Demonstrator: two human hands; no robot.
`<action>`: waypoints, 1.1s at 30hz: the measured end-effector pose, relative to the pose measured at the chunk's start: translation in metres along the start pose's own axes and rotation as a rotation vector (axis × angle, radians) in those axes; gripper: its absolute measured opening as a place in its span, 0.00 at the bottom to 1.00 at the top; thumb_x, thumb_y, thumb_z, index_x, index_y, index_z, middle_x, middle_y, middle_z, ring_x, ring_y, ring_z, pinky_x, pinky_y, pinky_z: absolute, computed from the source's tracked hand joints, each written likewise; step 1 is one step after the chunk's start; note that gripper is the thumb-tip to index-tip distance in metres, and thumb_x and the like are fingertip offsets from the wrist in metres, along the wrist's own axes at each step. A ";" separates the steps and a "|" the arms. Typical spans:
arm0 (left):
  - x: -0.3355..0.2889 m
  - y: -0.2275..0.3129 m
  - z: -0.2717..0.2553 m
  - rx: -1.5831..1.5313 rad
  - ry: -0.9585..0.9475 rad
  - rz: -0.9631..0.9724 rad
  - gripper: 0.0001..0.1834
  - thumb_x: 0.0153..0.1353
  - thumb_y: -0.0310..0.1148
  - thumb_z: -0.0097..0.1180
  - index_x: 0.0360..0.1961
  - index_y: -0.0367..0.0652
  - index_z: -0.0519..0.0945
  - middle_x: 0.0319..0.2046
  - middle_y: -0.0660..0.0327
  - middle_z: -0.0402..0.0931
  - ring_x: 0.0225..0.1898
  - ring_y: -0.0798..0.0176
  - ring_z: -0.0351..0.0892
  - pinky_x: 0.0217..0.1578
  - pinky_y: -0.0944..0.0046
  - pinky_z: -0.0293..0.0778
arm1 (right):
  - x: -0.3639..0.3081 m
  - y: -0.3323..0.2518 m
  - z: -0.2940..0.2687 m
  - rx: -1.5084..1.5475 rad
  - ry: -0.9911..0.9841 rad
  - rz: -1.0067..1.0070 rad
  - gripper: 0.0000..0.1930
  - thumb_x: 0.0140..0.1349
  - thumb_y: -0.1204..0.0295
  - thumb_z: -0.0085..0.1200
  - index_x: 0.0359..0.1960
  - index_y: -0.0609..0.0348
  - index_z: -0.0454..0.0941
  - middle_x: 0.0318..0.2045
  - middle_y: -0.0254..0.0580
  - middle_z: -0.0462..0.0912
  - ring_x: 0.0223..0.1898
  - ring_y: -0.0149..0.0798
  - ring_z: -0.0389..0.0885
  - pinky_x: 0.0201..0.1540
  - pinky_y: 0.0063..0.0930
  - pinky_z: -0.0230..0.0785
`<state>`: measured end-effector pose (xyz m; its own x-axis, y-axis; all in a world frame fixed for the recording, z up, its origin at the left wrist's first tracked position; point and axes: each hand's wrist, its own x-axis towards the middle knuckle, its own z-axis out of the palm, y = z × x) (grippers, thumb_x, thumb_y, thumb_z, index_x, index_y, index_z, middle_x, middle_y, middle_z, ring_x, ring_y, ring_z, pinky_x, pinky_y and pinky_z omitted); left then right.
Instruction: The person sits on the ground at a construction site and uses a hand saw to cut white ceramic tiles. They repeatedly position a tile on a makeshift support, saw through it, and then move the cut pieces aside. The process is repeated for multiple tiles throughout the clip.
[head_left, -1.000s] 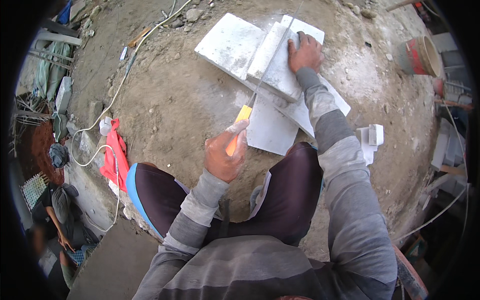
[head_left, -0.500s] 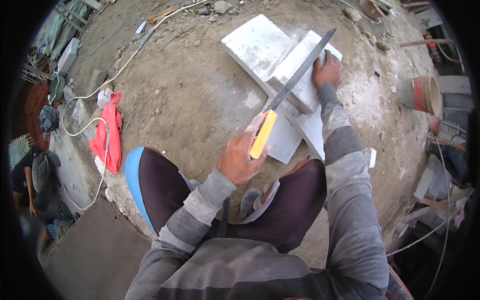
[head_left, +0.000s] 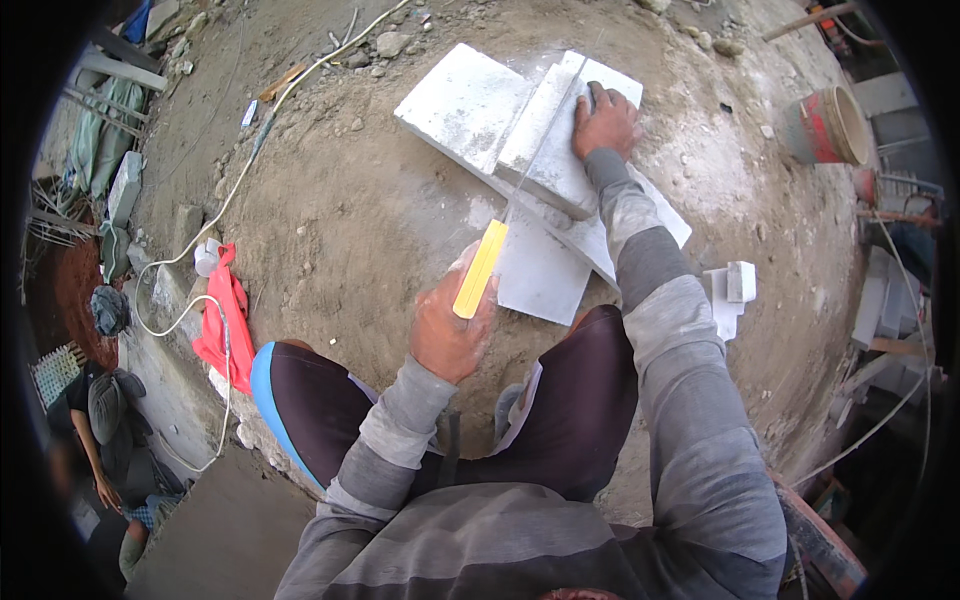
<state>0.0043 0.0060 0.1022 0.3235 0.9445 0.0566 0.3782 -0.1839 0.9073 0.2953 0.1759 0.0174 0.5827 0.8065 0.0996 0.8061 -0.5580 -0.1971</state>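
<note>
My left hand (head_left: 445,330) is closed round the yellow handle of a hand saw (head_left: 480,270). The saw's thin blade is seen nearly edge-on, running along the top of a white lightweight block (head_left: 550,170). On that block's far right part lies my right hand (head_left: 608,125), its fingers pressed over the block and holding it. Beneath, a larger white slab (head_left: 465,105) sticks out to the left, and another white slab (head_left: 545,270) reaches toward my knees. Whether the blade has cut into the block I cannot tell.
Small white offcuts (head_left: 728,292) lie on the dirt right of my knee. A bucket (head_left: 828,125) stands farther right. To the left are a red plastic bag (head_left: 226,330) and a pale cable (head_left: 240,165). Another person's arm (head_left: 92,445) shows at the far left.
The saw blade has turned from showing its broad side to nearly edge-on and has come down along the block. My right hand stays on the block; the view has shifted.
</note>
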 end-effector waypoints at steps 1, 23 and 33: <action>0.008 0.013 -0.003 0.005 -0.039 -0.097 0.22 0.68 0.33 0.58 0.60 0.33 0.77 0.45 0.42 0.84 0.46 0.48 0.87 0.46 0.55 0.79 | -0.001 0.002 0.000 -0.002 -0.007 0.003 0.23 0.71 0.52 0.49 0.66 0.34 0.72 0.66 0.34 0.70 0.70 0.42 0.60 0.70 0.57 0.50; -0.009 -0.008 0.010 -0.113 0.096 -0.068 0.13 0.68 0.28 0.59 0.50 0.35 0.83 0.41 0.50 0.87 0.40 0.60 0.87 0.43 0.63 0.79 | 0.002 0.007 0.004 0.039 0.032 -0.021 0.23 0.70 0.53 0.51 0.65 0.37 0.74 0.66 0.37 0.70 0.70 0.45 0.60 0.70 0.59 0.50; 0.001 0.000 -0.001 -0.127 0.077 -0.095 0.12 0.69 0.27 0.57 0.49 0.32 0.84 0.43 0.50 0.86 0.45 0.60 0.85 0.49 0.63 0.76 | 0.003 0.006 0.003 -0.004 0.029 -0.004 0.23 0.71 0.50 0.48 0.65 0.33 0.73 0.67 0.35 0.70 0.71 0.43 0.61 0.70 0.58 0.51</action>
<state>0.0038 0.0073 0.1022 0.2222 0.9750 -0.0047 0.2892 -0.0613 0.9553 0.3017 0.1759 0.0132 0.5825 0.8027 0.1282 0.8085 -0.5559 -0.1933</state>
